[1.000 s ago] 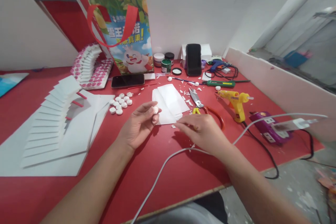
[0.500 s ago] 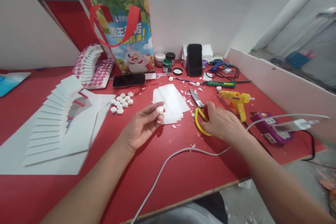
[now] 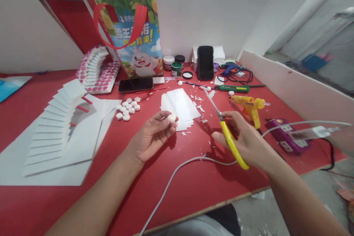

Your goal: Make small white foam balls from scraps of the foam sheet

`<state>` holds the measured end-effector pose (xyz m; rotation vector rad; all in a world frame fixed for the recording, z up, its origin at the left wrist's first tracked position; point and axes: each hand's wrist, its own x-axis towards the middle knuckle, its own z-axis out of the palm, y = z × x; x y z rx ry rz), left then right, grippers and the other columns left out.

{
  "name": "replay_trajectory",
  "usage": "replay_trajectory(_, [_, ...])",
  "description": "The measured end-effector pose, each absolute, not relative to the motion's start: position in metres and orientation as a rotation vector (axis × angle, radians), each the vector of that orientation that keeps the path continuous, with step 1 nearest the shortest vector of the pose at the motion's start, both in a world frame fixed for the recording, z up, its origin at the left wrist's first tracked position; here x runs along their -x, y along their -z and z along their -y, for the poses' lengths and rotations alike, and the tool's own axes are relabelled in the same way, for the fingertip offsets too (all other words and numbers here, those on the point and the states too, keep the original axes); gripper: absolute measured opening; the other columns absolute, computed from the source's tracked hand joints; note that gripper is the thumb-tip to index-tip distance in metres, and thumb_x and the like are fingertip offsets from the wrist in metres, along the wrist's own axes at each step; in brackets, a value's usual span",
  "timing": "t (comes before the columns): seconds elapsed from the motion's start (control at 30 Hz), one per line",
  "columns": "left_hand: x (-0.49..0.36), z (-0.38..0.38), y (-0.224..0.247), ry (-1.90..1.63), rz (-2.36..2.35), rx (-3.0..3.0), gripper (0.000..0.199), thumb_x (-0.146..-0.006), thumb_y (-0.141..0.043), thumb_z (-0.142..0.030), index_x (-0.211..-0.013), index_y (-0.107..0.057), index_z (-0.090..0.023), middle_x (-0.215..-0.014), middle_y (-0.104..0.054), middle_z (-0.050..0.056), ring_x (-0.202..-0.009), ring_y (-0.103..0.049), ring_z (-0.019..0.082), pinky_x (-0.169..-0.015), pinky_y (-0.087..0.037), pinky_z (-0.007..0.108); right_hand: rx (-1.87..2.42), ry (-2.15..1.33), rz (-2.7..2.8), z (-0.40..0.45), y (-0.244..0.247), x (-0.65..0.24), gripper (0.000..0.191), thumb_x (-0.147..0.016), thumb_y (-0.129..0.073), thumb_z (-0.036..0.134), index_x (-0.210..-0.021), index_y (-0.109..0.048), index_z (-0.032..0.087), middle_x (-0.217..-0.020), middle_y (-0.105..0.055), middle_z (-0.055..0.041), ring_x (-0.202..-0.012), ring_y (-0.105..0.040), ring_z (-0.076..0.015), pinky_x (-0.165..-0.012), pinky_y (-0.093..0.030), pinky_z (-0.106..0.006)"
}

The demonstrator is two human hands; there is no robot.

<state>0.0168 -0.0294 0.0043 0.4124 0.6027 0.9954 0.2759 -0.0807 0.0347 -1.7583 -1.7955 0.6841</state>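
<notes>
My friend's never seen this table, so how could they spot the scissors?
On the red table, right of the white sheets, find the person's right hand. It holds the scissors, tips pointing away. The glue gun nearby is yellow too, but the scissors have thin metal blades.

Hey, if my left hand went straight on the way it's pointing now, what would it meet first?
Probably the white paper, just beyond the small white piece in your left hand. Height is hard to judge from this one view, so the hand might pass above it.
</notes>
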Motion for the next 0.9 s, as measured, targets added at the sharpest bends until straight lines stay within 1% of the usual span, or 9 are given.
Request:
replay_trajectory(0.1, [-0.021,0.033,-0.005,-0.959,-0.602,-0.421,0.025,-0.065,-0.085,-0.008,-0.086,-0.072,-0.012,-0.084,-0.069,0.004,-0.072,-0.067,0.009,-0.069,-0.058,0.017,1.724,-0.830,1.930,0.093,-0.044,-0.256,0.048,-0.082,-0.070,0.050,-0.115,-0.047,0.023,-0.072,-0.062,0.0022,-0.057,-0.054,-0.0151,-0.054,-0.041,-0.026])
replay_trajectory(0.17, [-0.024,0.036,-0.004,-0.943,-0.610,-0.433,0.025,-0.066,-0.085,-0.009,-0.087,-0.072,-0.012,-0.083,-0.069,0.004,-0.071,-0.067,0.009,-0.070,-0.058,0.017,1.680,-0.886,2.000,0.099,-0.047,-0.245,0.049,-0.082,-0.070,0.051,-0.113,-0.047,0.022,-0.076,-0.065,-0.0003,-0.061,-0.057,-0.0167,-0.057,-0.043,-0.027])
replay_trajectory(0.3, [-0.026,0.038,-0.003,-0.932,-0.630,-0.457,0.025,-0.068,-0.084,-0.010,-0.088,-0.070,-0.013,-0.078,-0.069,0.002,-0.070,-0.068,0.010,-0.071,-0.058,0.018,1.652,-0.720,2.139,0.104,-0.046,-0.234,0.059,-0.077,-0.073,0.057,-0.116,-0.049,0.020,-0.092,-0.068,-0.0082,-0.073,-0.063,-0.0216,-0.063,-0.046,-0.030])
replay_trajectory(0.37, [-0.026,0.038,-0.003,-0.938,-0.636,-0.457,0.025,-0.068,-0.084,-0.010,-0.086,-0.069,-0.013,-0.076,-0.068,0.002,-0.070,-0.067,0.010,-0.070,-0.058,0.017,1.647,-0.655,2.170,0.104,-0.044,-0.232,0.061,-0.076,-0.074,0.057,-0.118,-0.050,0.020,-0.096,-0.068,-0.0102,-0.077,-0.063,-0.0232,-0.065,-0.047,-0.032])
replay_trajectory(0.5, [-0.026,0.037,-0.003,-0.948,-0.610,-0.464,0.024,-0.066,-0.086,-0.010,-0.085,-0.071,-0.013,-0.076,-0.068,0.001,-0.069,-0.066,0.009,-0.070,-0.057,0.017,1.642,-0.566,2.191,0.103,-0.044,-0.229,0.060,-0.076,-0.073,0.059,-0.115,-0.051,0.020,-0.094,-0.066,-0.0103,-0.078,-0.063,-0.0243,-0.064,-0.046,-0.032])
replay_trajectory(0.67, [-0.027,0.037,-0.004,-0.962,-0.626,-0.421,0.028,-0.061,-0.088,-0.008,-0.083,-0.074,-0.014,-0.073,-0.069,0.000,-0.067,-0.066,0.010,-0.069,-0.058,0.019,1.656,-0.520,2.221,0.103,-0.045,-0.225,0.060,-0.075,-0.072,0.063,-0.111,-0.052,0.020,-0.093,-0.065,-0.0103,-0.079,-0.063,-0.0253,-0.065,-0.047,-0.033])
replay_trajectory(0.8, [-0.027,0.038,-0.005,-0.962,-0.659,-0.398,0.030,-0.059,-0.090,-0.007,-0.083,-0.074,-0.013,-0.074,-0.070,0.000,-0.068,-0.067,0.010,-0.068,-0.058,0.018,1.704,-0.519,2.215,0.103,-0.046,-0.225,0.061,-0.075,-0.071,0.064,-0.112,-0.052,0.019,-0.094,-0.065,-0.0102,-0.077,-0.063,-0.0251,-0.065,-0.047,-0.033])
replay_trajectory(0.9, [-0.026,0.039,-0.006,-0.960,-0.640,-0.429,0.027,-0.060,-0.089,-0.008,-0.082,-0.075,-0.013,-0.072,-0.070,0.000,-0.066,-0.067,0.010,-0.065,-0.058,0.017,1.706,-0.521,2.230,0.103,-0.045,-0.225,0.063,-0.077,-0.070,0.064,-0.116,-0.051,0.018,-0.096,-0.066,-0.0098,-0.076,-0.064,-0.0248,-0.063,-0.046,-0.033])
